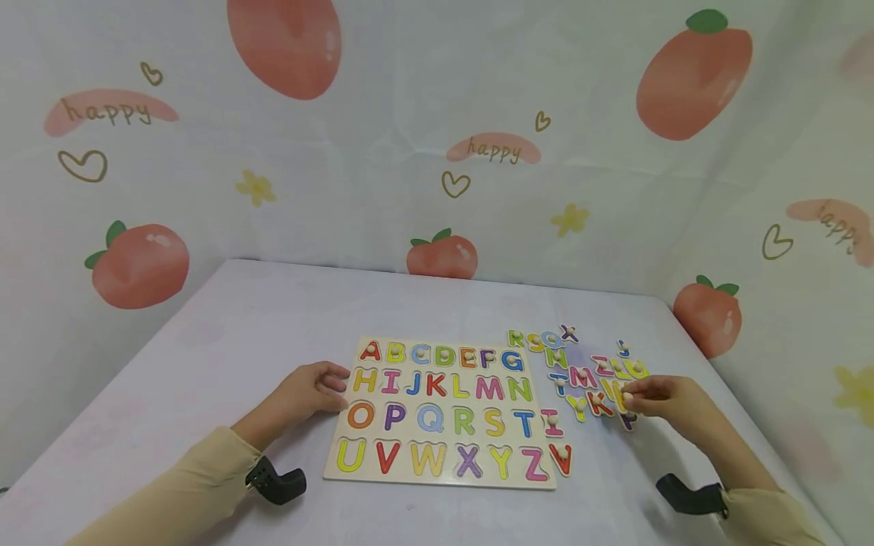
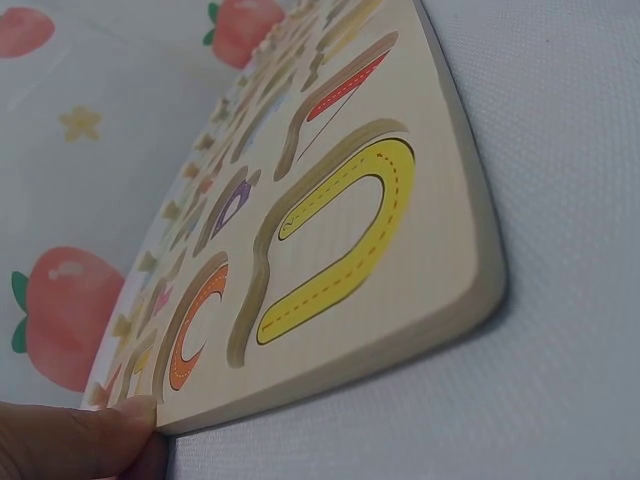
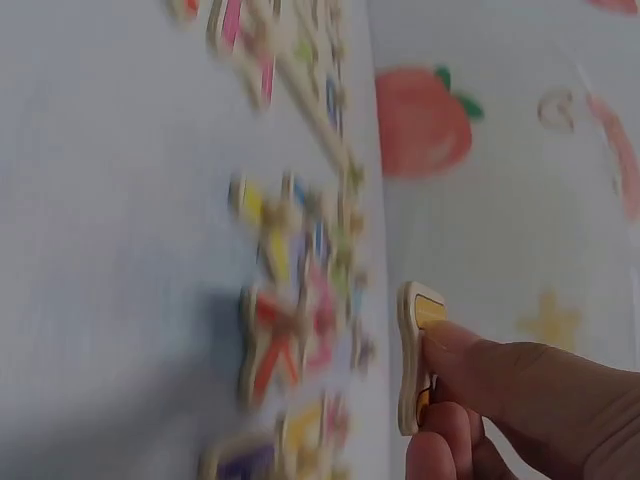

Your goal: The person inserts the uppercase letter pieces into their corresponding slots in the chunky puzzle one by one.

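- Sleeves, two, tan: your left sleeve [image 1: 177, 485] nearest the camera, your right sleeve [image 1: 765, 519] opposite.
- Left hand [image 1: 303, 398]: fingers relaxed and apart, resting against the board's left edge.
- Right hand [image 1: 672, 402]: thumb and fingers closed in a pinch on your yellow-orange piece [image 3: 406, 370]; its letter cannot be told.
- Board [image 1: 404, 462], wooden: flat before you, A–G pieces [image 1: 369, 351] seated in the top row, recesses showing from H to Z.
- Loose pieces, knobbed, right of the board: K [image 1: 599, 403] and Y [image 1: 577, 409] near your right hand; R [image 1: 515, 338] and X [image 1: 568, 333] farther off; I [image 1: 551, 423] and V [image 1: 561, 459] at the board's right edge.
- Table [image 1: 300, 311], pale, beneath all.
- Backdrop [image 1: 369, 189], white, fruit-printed, behind.
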`<action>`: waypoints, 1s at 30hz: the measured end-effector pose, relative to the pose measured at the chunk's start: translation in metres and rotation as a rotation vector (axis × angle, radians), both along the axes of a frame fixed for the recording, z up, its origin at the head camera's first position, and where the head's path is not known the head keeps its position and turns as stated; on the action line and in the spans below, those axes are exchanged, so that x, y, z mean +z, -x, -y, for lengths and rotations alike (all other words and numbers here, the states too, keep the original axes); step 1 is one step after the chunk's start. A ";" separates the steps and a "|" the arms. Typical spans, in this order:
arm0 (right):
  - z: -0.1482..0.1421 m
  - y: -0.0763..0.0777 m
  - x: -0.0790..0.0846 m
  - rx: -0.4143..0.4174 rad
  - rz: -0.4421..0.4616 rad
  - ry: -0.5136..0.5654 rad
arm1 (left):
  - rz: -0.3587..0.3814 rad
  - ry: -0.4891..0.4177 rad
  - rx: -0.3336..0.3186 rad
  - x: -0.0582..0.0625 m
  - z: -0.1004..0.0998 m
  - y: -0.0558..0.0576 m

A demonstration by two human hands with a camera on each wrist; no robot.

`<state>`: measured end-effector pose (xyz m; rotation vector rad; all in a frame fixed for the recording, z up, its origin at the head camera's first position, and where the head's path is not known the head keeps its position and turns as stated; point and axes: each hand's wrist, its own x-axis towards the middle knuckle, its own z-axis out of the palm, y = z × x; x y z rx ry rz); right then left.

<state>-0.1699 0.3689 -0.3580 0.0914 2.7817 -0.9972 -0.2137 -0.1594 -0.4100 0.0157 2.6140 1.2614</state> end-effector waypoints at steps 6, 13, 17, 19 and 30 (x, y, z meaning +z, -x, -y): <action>0.058 0.009 -0.005 0.034 -0.060 0.022 | -0.010 -0.017 -0.008 -0.001 0.000 0.000; 0.119 0.025 -0.003 0.090 -0.056 0.074 | -0.016 -0.013 -0.013 0.002 -0.001 -0.001; 0.148 0.036 -0.003 0.140 -0.069 0.097 | -0.012 -0.016 -0.012 0.004 -0.001 -0.003; 0.162 0.042 -0.003 0.167 -0.082 0.101 | -0.007 -0.018 -0.006 0.004 -0.001 -0.004; 0.241 0.060 -0.002 0.286 -0.100 0.142 | -0.007 -0.018 -0.015 0.004 0.001 -0.003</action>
